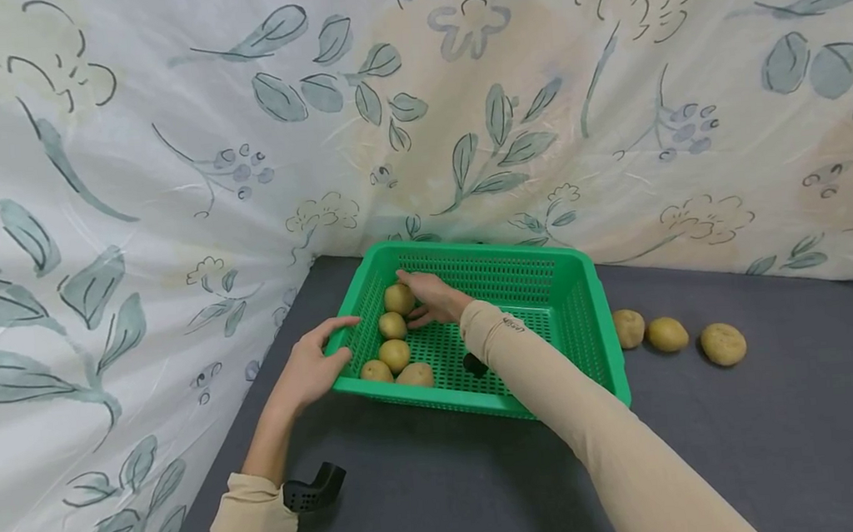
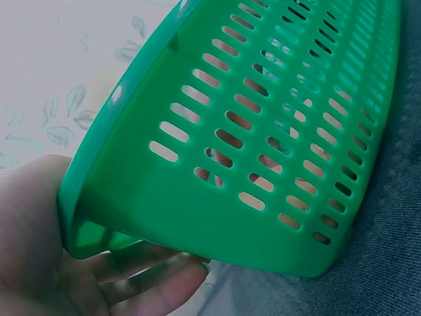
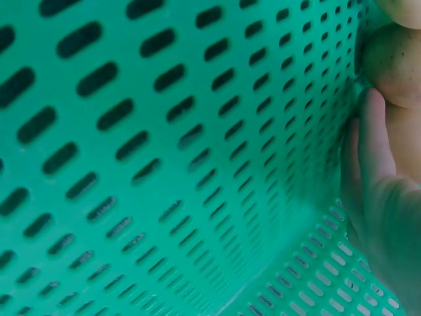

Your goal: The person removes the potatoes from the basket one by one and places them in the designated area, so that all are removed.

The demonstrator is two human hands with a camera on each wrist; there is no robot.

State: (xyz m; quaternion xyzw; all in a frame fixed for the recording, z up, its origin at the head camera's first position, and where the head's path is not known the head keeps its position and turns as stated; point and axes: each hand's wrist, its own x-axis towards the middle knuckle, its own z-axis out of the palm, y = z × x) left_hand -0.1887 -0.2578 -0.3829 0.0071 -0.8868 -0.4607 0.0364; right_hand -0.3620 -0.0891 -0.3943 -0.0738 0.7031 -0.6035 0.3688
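A green perforated plastic basket [image 1: 474, 397] sits on the dark cloth, with several potatoes [image 1: 394, 354] lined up along its left side. My left hand [image 1: 312, 364] grips the basket's left rim, thumb on the inner side; in the left wrist view its fingers [image 2: 164, 289] curl beneath the rim. Inside the basket, my right hand [image 1: 435, 297] holds the farthest potato [image 1: 399, 300] in the back left corner, thumb over its back and fingers at its right side. From the right wrist view, that hand [image 3: 388, 210] lies against the potato [image 3: 395, 66], close to the basket wall.
Three potatoes lie in a row on the dark cloth [image 1: 806, 403] right of the basket: one near the wall [image 1: 629, 328], a middle potato [image 1: 667, 335] and an outer potato [image 1: 723, 344]. A floral curtain [image 1: 461, 130] hangs behind and left. A black wrist mount [image 1: 316, 487] shows by the left sleeve.
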